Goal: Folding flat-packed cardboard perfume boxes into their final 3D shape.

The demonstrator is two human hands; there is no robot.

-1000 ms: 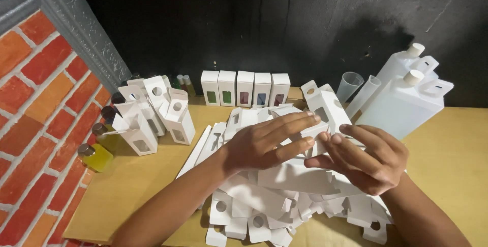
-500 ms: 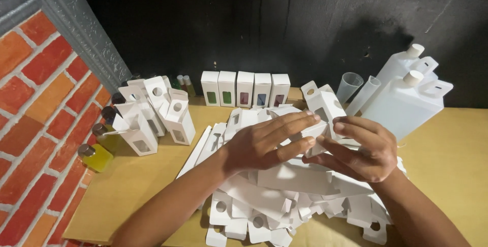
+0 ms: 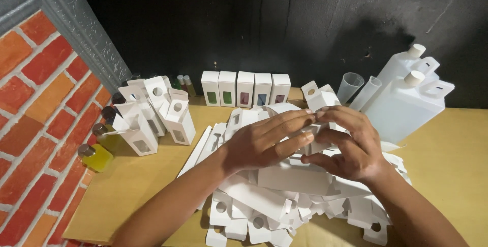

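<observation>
Left hand (image 3: pixel 264 142) and right hand (image 3: pixel 351 142) together clamp one white carton blank (image 3: pixel 317 125) above the blank pile (image 3: pixel 284 196), folding it; finished boxes (image 3: pixel 245 88) at 12 o'clock.

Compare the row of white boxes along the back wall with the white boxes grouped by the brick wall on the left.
The row of boxes stands upright with tops closed, side by side in a neat line; the left group of boxes is bunched loosely, with top flaps open and raised. The row's windows show coloured contents, green, red and blue; the left group's windows look pale, their contents unclear. Both sets are small white cardboard boxes with a front window, standing on the yellow table.
</observation>
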